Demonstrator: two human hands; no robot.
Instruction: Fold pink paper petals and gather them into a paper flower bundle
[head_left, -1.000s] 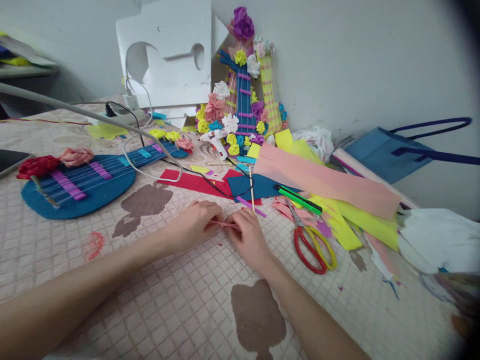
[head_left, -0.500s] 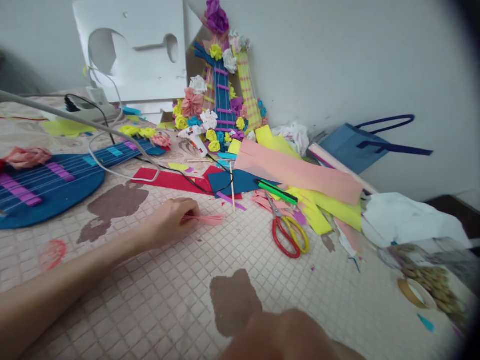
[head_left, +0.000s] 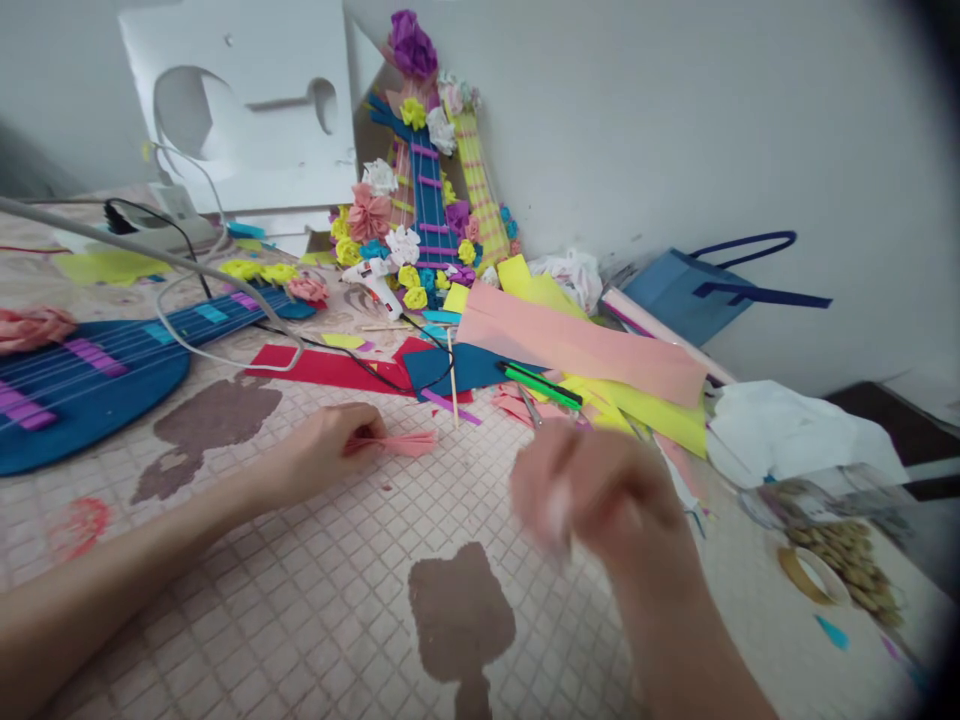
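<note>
My left hand (head_left: pixel 324 450) rests on the tiled tablecloth (head_left: pixel 315 600), its fingers pinched shut on a folded pink paper strip (head_left: pixel 401 443) that points right. My right hand (head_left: pixel 592 490) hangs in the air over the spot where the red and yellow scissors lay; it is smeared by motion and its fingers cannot be made out. The scissors are hidden behind it. A green pen (head_left: pixel 541 385) lies just beyond it on the paper scraps.
Pink paper (head_left: pixel 585 345), yellow sheets and dark blue scraps pile at the centre right. A blue felt guitar (head_left: pixel 90 375) lies left, a flowered one (head_left: pixel 427 195) leans on the wall. Glue gun (head_left: pixel 375 280), cables, blue bag (head_left: pixel 690 290), white cloth (head_left: pixel 795 435), tape roll (head_left: pixel 810 575).
My right hand left the pink strip, dropped out of sight, then rose over the scissors. The left hand kept its hold. The view swung to the right.
</note>
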